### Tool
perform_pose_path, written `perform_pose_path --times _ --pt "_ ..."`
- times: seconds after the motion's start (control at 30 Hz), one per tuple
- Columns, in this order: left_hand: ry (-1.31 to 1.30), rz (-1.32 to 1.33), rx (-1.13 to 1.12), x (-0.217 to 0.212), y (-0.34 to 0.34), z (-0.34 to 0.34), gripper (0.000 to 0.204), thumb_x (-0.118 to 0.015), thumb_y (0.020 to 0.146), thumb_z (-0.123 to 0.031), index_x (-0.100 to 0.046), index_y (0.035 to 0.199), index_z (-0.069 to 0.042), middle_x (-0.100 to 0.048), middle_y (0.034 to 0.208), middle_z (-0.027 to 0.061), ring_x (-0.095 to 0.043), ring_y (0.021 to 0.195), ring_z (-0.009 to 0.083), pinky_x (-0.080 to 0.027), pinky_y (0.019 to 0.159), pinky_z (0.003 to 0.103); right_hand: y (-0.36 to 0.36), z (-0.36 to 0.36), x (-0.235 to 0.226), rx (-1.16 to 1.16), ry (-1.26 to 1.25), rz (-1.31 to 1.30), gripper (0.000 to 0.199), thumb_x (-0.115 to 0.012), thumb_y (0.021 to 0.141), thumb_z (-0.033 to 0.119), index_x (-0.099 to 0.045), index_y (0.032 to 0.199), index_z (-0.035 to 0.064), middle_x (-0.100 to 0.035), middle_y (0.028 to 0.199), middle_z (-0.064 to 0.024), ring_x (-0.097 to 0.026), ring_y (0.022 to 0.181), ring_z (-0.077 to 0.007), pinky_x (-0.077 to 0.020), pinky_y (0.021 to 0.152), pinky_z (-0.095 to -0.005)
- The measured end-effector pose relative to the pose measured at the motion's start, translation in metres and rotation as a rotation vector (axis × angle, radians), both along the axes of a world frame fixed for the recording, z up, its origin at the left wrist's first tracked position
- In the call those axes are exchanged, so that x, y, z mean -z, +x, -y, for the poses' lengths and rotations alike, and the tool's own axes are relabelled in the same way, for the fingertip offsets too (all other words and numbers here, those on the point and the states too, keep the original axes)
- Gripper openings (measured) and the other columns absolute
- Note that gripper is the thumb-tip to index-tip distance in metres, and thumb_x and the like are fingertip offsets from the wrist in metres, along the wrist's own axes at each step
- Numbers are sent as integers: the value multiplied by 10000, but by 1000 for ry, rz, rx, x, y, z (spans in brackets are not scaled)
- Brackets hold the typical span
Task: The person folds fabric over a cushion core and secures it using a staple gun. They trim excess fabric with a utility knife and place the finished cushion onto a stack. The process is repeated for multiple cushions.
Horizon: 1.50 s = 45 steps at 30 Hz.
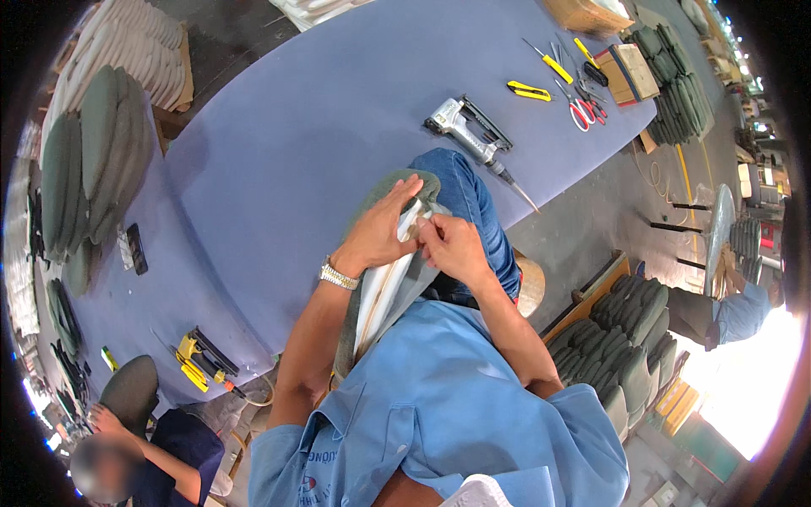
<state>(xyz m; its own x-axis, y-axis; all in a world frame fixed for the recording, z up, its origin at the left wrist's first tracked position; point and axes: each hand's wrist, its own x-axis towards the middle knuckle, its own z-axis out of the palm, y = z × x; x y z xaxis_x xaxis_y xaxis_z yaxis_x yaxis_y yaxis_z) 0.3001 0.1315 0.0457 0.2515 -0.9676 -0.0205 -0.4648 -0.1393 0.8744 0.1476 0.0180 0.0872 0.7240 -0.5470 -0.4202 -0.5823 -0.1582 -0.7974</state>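
A padded seat cushion (378, 311) with a grey-green cover rests on edge across my lap, its white underside and a brown strip along it showing. My left hand (382, 230), a metal watch on its wrist, grips the cushion's far part, fingers laid over the green fabric and thumb toward the white side. Close beside that thumb, my right hand (454, 247) has its fingers bent in a pinch on the loose grey cover fabric (416, 283) at the edge. The fingertips partly hide the pinched fabric. A silver staple gun (469, 131) lies on the table beyond my knee.
The blue-covered table (296, 118) also bears scissors (580, 112), a yellow cutter (529, 90), a phone (137, 248) and a yellow staple gun (203, 359). Cushion stacks (93, 160) stand left, more (621, 329) at right. A co-worker (169, 456) handles a cushion at lower left.
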Motion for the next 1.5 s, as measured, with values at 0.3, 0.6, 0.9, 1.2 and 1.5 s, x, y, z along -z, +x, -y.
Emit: perform_pose_path --times 0.3,0.6,0.9,1.2,1.5 --pt "84 34 -57 -15 -13 -15 874 -786 795 -124 -385 1567 -51 -385 1638 181 -345 1524 366 -372 1210 426 16 12 13 299 546 10 518 -568 1058 480 -641 815 28 -627 604 -54 -571 438 -124 -453 394 -268" --pt "75 145 -143 -13 -34 -17 787 -702 828 -145 -413 1557 -77 -407 1625 168 -375 1505 373 -408 1169 515 1 0 44 325 449 275 467 -502 1109 347 -599 754 59 -554 587 -4 -510 482 -90 -416 463 -271" --pt "250 44 -226 -36 -46 -52 1044 -827 790 -243 -229 1617 -24 -369 1602 288 -407 1467 426 -397 1181 453 -10 -2 62 259 348 306 451 -502 1115 328 -603 770 56 -572 685 -3 -547 613 -83 -455 595 -263" --pt "580 150 -368 -50 -83 -92 950 -710 800 -210 -258 1625 -74 -430 1557 293 -505 1360 484 -500 1037 560 2 -6 57 252 295 340 463 -494 1120 322 -590 752 57 -555 674 -1 -514 615 -81 -421 586 -262" --pt "495 14 -251 -61 -12 -69 888 -708 812 -312 -363 1568 2 -660 1243 332 -671 1049 503 -535 913 529 66 25 35 156 10 293 474 -530 1075 358 -605 762 10 -584 637 -120 -574 577 -202 -453 585 -359"
